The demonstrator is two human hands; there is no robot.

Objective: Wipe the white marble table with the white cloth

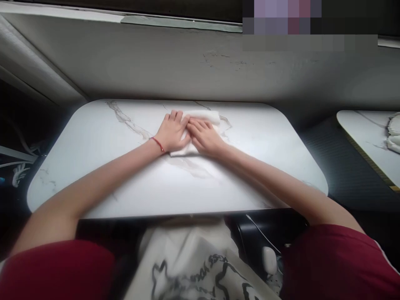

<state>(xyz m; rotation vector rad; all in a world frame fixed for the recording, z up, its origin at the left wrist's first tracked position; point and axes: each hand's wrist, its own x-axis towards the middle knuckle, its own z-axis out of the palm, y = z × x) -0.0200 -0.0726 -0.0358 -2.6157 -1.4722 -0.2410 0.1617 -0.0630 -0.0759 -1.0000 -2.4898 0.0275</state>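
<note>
A folded white cloth [208, 116] lies on the white marble-patterned table [103, 158], near its middle. My left hand [173, 132], with a red cord bracelet [158, 144] at the wrist, rests flat over the cloth's left part, fingers stretched toward the far edge. Beside it, my right hand [206, 136] lies palm down on the cloth, its fingers extended to the left and touching the left hand. Both hands cover much of the cloth, whose far and near edges show around them.
A grey wall [150, 62] rises behind the table. To the right, past a dark gap, stands another white table [364, 129] with a white bundled item [394, 131] at its edge. Below the near edge are a printed pale fabric [187, 266] and a white cable [262, 233].
</note>
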